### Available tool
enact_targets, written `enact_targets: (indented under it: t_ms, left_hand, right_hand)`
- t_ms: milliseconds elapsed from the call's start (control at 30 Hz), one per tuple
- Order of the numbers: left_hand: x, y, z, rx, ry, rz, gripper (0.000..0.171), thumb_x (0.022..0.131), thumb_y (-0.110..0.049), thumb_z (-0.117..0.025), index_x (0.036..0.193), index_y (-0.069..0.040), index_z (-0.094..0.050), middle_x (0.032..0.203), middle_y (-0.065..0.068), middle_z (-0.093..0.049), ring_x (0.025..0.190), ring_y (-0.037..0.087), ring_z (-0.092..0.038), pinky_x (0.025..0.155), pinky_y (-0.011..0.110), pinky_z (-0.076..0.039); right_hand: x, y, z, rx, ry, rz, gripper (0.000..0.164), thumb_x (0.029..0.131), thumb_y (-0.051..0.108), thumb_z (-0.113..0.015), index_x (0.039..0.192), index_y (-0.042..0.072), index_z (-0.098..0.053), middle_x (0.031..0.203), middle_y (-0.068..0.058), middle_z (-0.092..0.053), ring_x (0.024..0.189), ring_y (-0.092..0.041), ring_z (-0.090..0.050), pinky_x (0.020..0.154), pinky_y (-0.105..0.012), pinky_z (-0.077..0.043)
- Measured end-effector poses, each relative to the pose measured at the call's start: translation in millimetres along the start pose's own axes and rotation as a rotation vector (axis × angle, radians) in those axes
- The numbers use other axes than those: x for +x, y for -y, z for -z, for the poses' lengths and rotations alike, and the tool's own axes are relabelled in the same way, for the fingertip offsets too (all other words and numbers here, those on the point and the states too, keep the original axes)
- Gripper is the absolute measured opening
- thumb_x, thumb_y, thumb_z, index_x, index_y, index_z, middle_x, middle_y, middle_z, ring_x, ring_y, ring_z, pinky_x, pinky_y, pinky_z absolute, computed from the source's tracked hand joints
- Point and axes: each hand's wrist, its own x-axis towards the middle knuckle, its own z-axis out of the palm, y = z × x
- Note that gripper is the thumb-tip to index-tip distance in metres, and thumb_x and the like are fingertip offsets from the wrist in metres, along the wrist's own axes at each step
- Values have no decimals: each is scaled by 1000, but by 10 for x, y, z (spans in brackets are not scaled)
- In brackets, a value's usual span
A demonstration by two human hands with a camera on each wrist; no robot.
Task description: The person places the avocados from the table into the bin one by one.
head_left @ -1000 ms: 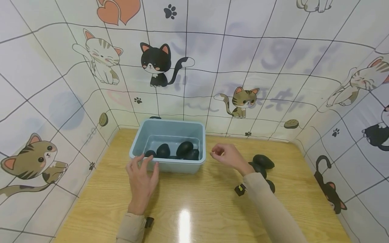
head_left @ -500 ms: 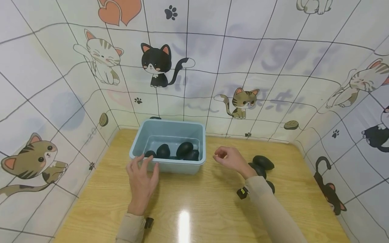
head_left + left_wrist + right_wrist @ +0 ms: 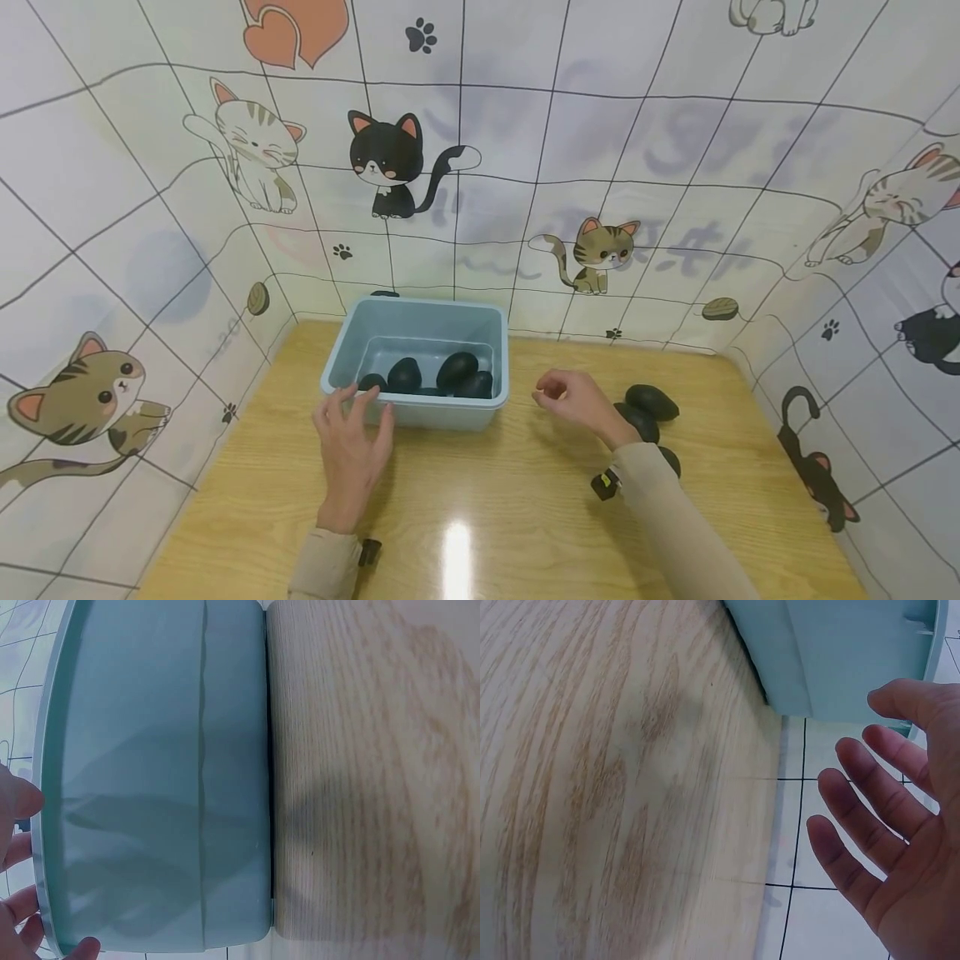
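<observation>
In the head view, a light blue plastic bin [image 3: 420,412] stands on the wooden table against the back wall. Several dark avocados [image 3: 457,372] lie inside it, partly hidden by its front wall. My left hand [image 3: 352,450] rests its bent, spread fingers on the bin's front rim, left of the middle; the left wrist view shows its fingertips [image 3: 24,901] along that rim. To the right of the bin hovers my right hand [image 3: 577,404], apart from it, fingers loosely bent and holding nothing. Beyond the right wrist lie avocados [image 3: 651,402], partly covered by the sleeve.
The wooden table [image 3: 525,533] reaches from the back wall toward me, with a bright light reflection near the front. Walls covered in a cat-print sheet [image 3: 495,217] close it off at the back, left and right.
My right hand has drifted slightly right and toward me, away from the bin. The left hand, the bin and the avocados keep their places.
</observation>
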Motion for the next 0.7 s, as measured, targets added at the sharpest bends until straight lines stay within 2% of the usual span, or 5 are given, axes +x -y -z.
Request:
enact_targets:
  t_ms: [267, 500, 700]
  left_hand:
    - [-10, 5, 1, 2, 0, 7, 28, 94, -19, -77, 117, -3, -74, 129, 28, -60, 123, 50, -46, 87, 58, -44]
    - [-9, 15, -3, 3, 3, 0, 29, 94, -20, -77, 117, -3, -74, 129, 28, -60, 122, 50, -47, 84, 58, -45]
    - [-8, 26, -13, 1, 3, -6, 30, 94, -21, -77, 118, -2, -73, 130, 28, -59, 122, 50, -46, 89, 57, -42]
  right_hand:
    - [-50, -67, 14, 13, -6, -28, 16, 98, 30, -73, 105, 16, -77, 92, 5, -73, 90, -13, -66, 82, -37, -54]
    - [-109, -145, 13, 30, -27, -24, 16, 98, 27, -74, 106, 13, -77, 92, 3, -74, 88, -14, -66, 81, -37, -54]
    - [-139, -201, 16, 24, -28, -46, 15, 99, 28, -73, 107, 16, -76, 95, 3, -75, 92, -16, -67, 84, -39, -54]
